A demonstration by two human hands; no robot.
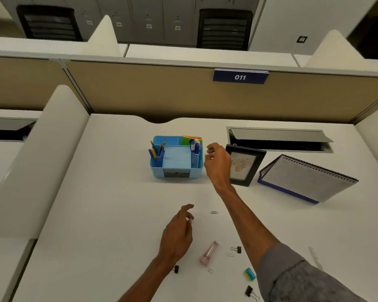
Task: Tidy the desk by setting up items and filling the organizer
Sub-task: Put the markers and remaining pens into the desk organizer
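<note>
A light blue desk organizer [176, 171] stands at the middle of the white desk [109, 192], with pencils in its left slot and blue markers in its right slot. My right hand [216, 164] hovers just right of the organizer, fingers loosely curled and empty. My left hand [179, 232] hangs above the desk nearer to me, fingers apart, holding nothing that I can see. A green paper clip [214, 212] lies between the hands. A pink stapler [209, 252], black binder clips [237, 249] and a blue-yellow eraser [249, 274] lie near the front.
A black picture frame [246, 165] leans right behind my right hand. A spiral desk calendar [308, 179] stands to its right. An open cable hatch [279, 139] sits at the back right. A tan partition [140, 90] bounds the desk's far edge.
</note>
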